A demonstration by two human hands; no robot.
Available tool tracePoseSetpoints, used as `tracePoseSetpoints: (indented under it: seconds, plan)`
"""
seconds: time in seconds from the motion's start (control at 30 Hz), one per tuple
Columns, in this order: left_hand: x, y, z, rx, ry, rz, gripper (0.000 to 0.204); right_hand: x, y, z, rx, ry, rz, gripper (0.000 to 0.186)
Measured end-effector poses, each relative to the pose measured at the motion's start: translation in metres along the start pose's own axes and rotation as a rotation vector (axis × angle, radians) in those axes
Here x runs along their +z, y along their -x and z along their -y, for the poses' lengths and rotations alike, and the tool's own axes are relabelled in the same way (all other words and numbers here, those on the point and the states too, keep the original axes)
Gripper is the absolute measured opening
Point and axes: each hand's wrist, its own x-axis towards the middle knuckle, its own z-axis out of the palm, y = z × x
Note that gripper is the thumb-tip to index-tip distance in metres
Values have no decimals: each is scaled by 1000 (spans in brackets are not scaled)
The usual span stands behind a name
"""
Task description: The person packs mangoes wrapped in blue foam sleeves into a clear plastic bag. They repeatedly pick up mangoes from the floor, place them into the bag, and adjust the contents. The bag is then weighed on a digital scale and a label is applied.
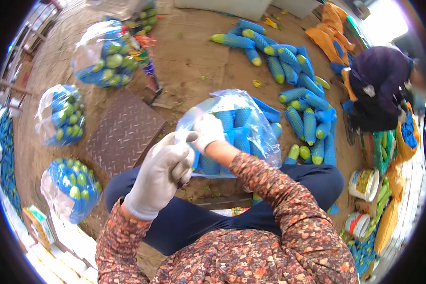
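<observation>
Between my legs stands a clear plastic bag (262, 128) packed with long green gourd-like vegetables in blue net sleeves (226, 122). My left hand (158, 175), in a whitish glove, is closed at the bag's near left side, fingers curled and thumb raised, with a bit of the clear film at its fingertips. Over the bag's left part, my right hand (208, 135), gloved too, is closed on the gathered film. Its fingertips are partly hidden and slightly blurred. A loose pile of the same sleeved vegetables (288, 66) stretches from the far middle down the bag's right side.
Filled bags (106, 61), (71, 113), (73, 187) line the left. A dark ridged metal plate (125, 132) lies on the brown floor covering (189, 57). At right, another person (378, 85) bends beside orange sacks (333, 28). White buckets (364, 183) stand nearer me.
</observation>
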Motion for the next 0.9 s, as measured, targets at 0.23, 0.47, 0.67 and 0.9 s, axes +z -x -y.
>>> tracePoseSetpoints:
  seconds: [0.23,0.47,0.67,0.9]
  plan:
    - [47,-11,4,-23,-179,-68,51,20,3,-9,-119,-11,103,82]
    - [49,-32,0,-5,-196,-179,59,-165,-21,-231,-63,-873,415,45]
    - [64,-56,-6,-214,-352,-191,61,-52,30,-343,1164,-712,398,113]
    - [70,-53,2,-132,-391,-243,55,6,38,-357,887,-983,-264,92]
